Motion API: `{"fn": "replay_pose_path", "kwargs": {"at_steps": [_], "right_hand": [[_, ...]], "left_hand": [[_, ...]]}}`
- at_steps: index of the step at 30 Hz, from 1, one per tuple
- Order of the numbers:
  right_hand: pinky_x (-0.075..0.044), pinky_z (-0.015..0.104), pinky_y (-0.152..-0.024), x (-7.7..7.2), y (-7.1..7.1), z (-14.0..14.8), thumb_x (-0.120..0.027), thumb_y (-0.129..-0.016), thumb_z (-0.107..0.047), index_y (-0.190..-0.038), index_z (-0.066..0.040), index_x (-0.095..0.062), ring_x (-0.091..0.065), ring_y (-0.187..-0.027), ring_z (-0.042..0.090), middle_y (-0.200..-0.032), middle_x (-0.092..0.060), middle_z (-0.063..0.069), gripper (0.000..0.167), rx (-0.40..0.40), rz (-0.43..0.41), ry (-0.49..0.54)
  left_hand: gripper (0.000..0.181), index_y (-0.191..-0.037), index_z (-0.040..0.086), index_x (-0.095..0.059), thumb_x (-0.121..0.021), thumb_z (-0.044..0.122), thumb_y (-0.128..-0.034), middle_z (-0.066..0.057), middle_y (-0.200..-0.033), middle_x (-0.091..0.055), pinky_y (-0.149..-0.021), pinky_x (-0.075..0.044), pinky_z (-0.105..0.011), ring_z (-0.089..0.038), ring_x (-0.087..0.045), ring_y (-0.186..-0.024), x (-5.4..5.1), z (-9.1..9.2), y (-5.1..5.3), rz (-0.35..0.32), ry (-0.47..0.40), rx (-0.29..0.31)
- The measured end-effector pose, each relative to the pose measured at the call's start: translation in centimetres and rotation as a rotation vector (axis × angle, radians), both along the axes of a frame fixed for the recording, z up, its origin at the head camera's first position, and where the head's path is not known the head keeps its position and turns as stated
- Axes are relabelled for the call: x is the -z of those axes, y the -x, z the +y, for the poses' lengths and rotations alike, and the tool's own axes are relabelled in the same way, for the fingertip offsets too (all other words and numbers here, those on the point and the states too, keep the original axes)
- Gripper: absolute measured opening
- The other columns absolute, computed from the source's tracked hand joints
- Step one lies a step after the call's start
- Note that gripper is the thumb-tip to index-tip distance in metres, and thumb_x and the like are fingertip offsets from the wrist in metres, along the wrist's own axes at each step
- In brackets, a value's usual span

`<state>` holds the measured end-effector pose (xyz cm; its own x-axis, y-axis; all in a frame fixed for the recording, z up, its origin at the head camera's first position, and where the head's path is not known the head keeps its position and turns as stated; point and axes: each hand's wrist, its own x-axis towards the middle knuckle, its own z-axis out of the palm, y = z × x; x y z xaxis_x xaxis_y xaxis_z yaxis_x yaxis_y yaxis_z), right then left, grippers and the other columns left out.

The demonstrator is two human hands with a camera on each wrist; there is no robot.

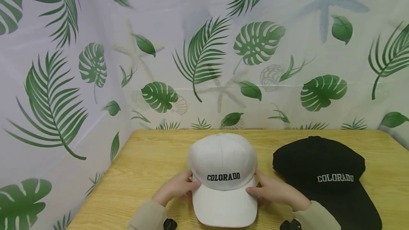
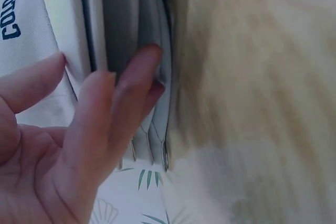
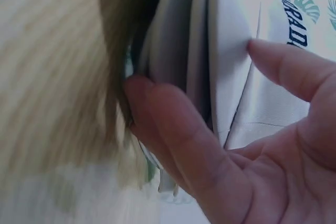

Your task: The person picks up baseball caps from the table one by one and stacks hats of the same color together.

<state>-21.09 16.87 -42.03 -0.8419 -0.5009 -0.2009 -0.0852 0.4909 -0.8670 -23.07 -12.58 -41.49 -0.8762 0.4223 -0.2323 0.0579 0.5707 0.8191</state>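
A white baseball cap [image 1: 223, 157] with dark COLORADO lettering lies on the table, its brim toward me. Both wrist views show several layered pale brims, a stack of white caps [image 2: 121, 19], with the lettered one uppermost. My left hand [image 1: 177, 186] grips the stack's left side, the thumb on the top brim near the crown and the fingers along the brim edges. On the opposite side my right hand [image 1: 276, 190] holds it likewise, its thumb on the brim and its fingers against the stacked edges [image 3: 176, 51]. The fingertips underneath are partly hidden.
Right of the white caps, close to my right forearm, sits a black cap [image 1: 316, 155] with white COLORADO lettering, its brim pointing down right. The wooden table [image 1: 153, 152] ends at a leaf-printed cloth [image 1: 204, 113] behind and to the left.
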Motion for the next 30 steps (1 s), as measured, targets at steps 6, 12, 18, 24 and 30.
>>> {"fn": "replay_pose_path", "kwargs": {"at_steps": [6,12,18,24,30], "right_hand": [[-0.046,0.036,-0.046,0.2,1.1,-0.4,-0.053,-0.089,-0.027,-0.135,0.011,-0.008,-0.056,-0.054,0.023,-0.067,-0.056,0.009,0.075,0.050,0.038,-0.030],[-0.047,0.036,-0.046,0.0,1.3,-0.6,-0.053,-0.089,-0.026,-0.132,0.014,-0.015,-0.057,-0.052,0.024,-0.062,-0.057,0.008,0.071,0.078,0.063,-0.042],[-0.048,0.033,-0.048,-1.0,1.2,-0.7,-0.052,-0.089,-0.033,-0.132,0.016,-0.019,-0.057,-0.050,0.021,-0.058,-0.055,0.006,0.073,0.163,0.074,-0.059],[-0.045,0.031,-0.043,-0.9,1.9,-0.9,-0.048,-0.091,-0.031,-0.127,0.016,-0.029,-0.053,-0.045,0.018,-0.054,-0.052,0.005,0.062,0.204,0.184,-0.083],[-0.040,0.027,-0.039,0.0,2.7,-0.7,-0.042,-0.094,-0.030,-0.117,0.008,-0.040,-0.047,-0.041,0.014,-0.051,-0.050,0.006,0.044,0.200,0.128,-0.107]], "left_hand": [[0.026,-0.101,-0.003,-0.054,-0.054,0.021,-0.0889,-0.007,-0.058,-0.053,-0.045,-0.046,-0.030,-0.014,-0.049,-0.046,0.3,0.3,1.6,0.049,0.030,-0.030],[0.025,-0.078,0.002,-0.057,-0.054,0.024,-0.0885,-0.007,-0.051,-0.054,-0.043,-0.046,-0.031,-0.014,-0.050,-0.041,-0.1,0.4,1.8,0.073,0.075,-0.057],[0.027,-0.081,0.000,-0.059,-0.054,0.026,-0.0879,-0.005,-0.050,-0.053,-0.044,-0.047,-0.035,-0.013,-0.050,-0.040,-1.2,0.8,1.8,0.194,0.053,-0.088],[0.028,-0.091,-0.001,-0.057,-0.053,0.027,-0.0886,-0.004,-0.050,-0.053,-0.042,-0.046,-0.033,-0.015,-0.051,-0.039,-0.9,1.4,2.7,0.245,0.027,-0.129],[0.030,-0.069,0.005,-0.057,-0.051,0.025,-0.0902,-0.001,-0.041,-0.047,-0.039,-0.041,-0.029,-0.019,-0.050,-0.036,0.6,2.2,3.4,0.259,0.055,-0.131]]}}
